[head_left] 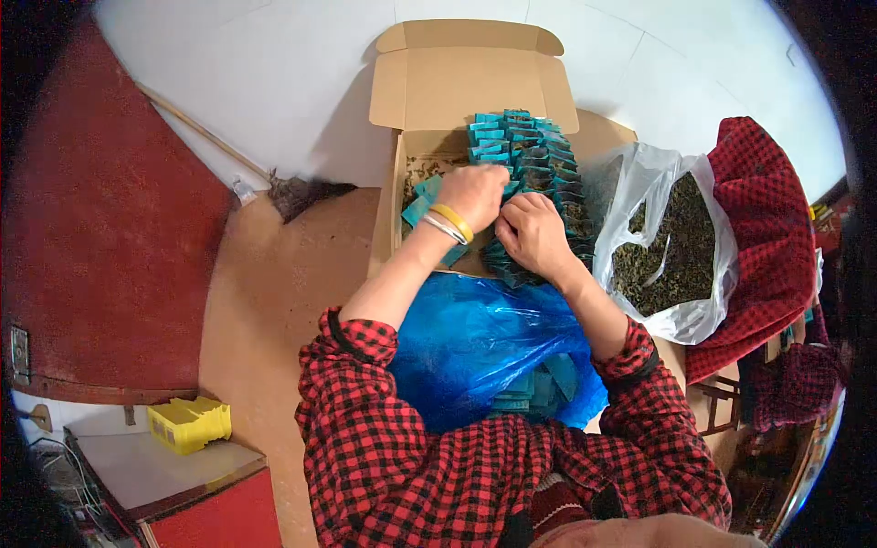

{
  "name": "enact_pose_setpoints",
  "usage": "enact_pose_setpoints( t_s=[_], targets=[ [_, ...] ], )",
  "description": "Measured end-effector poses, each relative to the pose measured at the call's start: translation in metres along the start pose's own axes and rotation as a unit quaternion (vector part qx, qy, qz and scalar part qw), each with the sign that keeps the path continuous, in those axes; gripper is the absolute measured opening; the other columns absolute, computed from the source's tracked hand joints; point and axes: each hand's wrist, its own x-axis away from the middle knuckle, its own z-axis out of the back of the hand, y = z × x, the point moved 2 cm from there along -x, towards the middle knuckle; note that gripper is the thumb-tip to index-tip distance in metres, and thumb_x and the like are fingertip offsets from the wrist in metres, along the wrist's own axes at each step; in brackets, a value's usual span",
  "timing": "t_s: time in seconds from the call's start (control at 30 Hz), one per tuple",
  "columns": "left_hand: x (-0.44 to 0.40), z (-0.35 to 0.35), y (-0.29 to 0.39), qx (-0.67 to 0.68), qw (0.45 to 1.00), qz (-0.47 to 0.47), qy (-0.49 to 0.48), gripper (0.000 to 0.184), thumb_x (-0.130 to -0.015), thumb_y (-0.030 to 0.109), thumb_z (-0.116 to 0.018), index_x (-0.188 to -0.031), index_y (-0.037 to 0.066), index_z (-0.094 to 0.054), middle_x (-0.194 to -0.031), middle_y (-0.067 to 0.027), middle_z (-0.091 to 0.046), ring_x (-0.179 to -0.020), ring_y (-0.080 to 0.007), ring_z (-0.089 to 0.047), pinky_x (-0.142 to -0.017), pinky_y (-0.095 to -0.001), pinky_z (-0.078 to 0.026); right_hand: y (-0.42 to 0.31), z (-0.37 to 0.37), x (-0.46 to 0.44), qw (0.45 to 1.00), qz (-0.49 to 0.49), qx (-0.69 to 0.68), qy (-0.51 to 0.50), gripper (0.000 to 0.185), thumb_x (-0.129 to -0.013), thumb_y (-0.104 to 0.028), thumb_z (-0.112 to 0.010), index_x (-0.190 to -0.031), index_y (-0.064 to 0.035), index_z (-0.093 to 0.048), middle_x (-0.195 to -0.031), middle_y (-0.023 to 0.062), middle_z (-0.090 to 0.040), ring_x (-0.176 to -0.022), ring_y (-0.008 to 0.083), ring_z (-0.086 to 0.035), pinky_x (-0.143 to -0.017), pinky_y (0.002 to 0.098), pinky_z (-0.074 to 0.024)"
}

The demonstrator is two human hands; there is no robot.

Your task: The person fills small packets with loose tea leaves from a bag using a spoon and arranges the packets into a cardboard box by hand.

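Note:
My left hand, with yellow and white bands at the wrist, is closed over the cardboard box; what its fingertips hold is hidden. Beside it my right hand has its fingers curled at a small teal packet, which shows between the two hands. Rows of upright teal packets with dark dried leaves in their tops fill the right side of the box. Flat teal packets lie at its left, under my left forearm, near scattered leaf bits.
A blue plastic bag with more teal packets is at my lap. To the right stands a clear plastic bag of dried leaves, by a red checked cloth. A broom and yellow container are at left.

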Motion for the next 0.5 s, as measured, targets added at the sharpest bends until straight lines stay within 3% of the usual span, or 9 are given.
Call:
enact_pose_setpoints(
  t_s=[0.13,0.23,0.37,0.4,0.47,0.5],
  targets=[
    [0.005,-0.024,-0.005,0.104,0.993,0.045,0.032,0.014,-0.083,0.021,-0.062,-0.09,0.01,-0.066,-0.083,-0.014,-0.067,-0.074,-0.032,-0.066,-0.069,-0.0428,-0.052,0.0,-0.001,0.0,1.0,-0.012,-0.007,0.001,0.011,-0.081,-0.014,-0.06,-0.086,-0.0056,-0.065,-0.096,0.0095,-0.065,-0.093,0.0277,-0.059,-0.086,0.0409,-0.0443],
    [0.007,-0.038,-0.031,0.295,0.951,0.084,0.033,0.018,-0.085,0.022,-0.064,-0.093,0.006,-0.066,-0.083,-0.0092,-0.069,-0.074,-0.0236,-0.067,-0.069,-0.0378,-0.053,0.001,-0.003,0.0,1.0,-0.01,-0.012,0.023,0.011,-0.082,-0.014,-0.06,-0.088,-0.0064,-0.065,-0.097,0.0094,-0.065,-0.095,0.0276,-0.06,-0.087,0.041,-0.0438],
    [0.011,-0.055,-0.051,0.388,0.9,0.162,0.115,0.029,-0.086,0.024,-0.066,-0.104,0.002,-0.065,-0.093,-0.0088,-0.069,-0.083,-0.0195,-0.065,-0.079,-0.0345,-0.051,0.001,-0.004,-0.001,0.999,0.002,-0.028,0.032,0.013,-0.082,-0.014,-0.059,-0.09,-0.0068,-0.066,-0.098,0.0093,-0.065,-0.098,0.0274,-0.06,-0.089,0.0412,-0.043],
    [0.009,-0.063,-0.053,0.388,0.9,0.164,0.113,0.029,-0.086,0.024,-0.066,-0.104,0.002,-0.065,-0.093,-0.0088,-0.069,-0.083,-0.0195,-0.065,-0.079,-0.0345,-0.051,0.001,-0.003,-0.002,0.999,0.002,-0.027,0.036,0.012,-0.082,-0.014,-0.06,-0.089,-0.0071,-0.066,-0.098,0.0085,-0.066,-0.097,0.0264,-0.06,-0.089,0.0406,-0.0431],
    [0.0,-0.084,-0.052,0.203,0.903,0.209,0.315,0.038,-0.091,0.033,-0.061,-0.11,0.0,-0.063,-0.1,-0.0099,-0.067,-0.09,-0.0198,-0.063,-0.085,-0.0342,-0.049,0.0,-0.003,-0.001,0.999,0.002,-0.023,0.044,0.012,-0.08,-0.016,-0.061,-0.086,-0.0076,-0.067,-0.098,0.0069,-0.067,-0.095,0.0244,-0.061,-0.088,0.0395,-0.0433],
    [-0.003,-0.091,-0.056,0.104,0.879,0.224,0.409,0.043,-0.093,0.038,-0.058,-0.113,0.0,-0.061,-0.103,-0.0105,-0.066,-0.093,-0.02,-0.062,-0.087,-0.0341,-0.048,0.0,-0.003,-0.001,0.999,0.002,-0.023,0.044,0.012,-0.08,-0.016,-0.061,-0.086,-0.0076,-0.067,-0.098,0.0069,-0.067,-0.095,0.0244,-0.061,-0.088,0.0395,-0.0433]
  ],
)
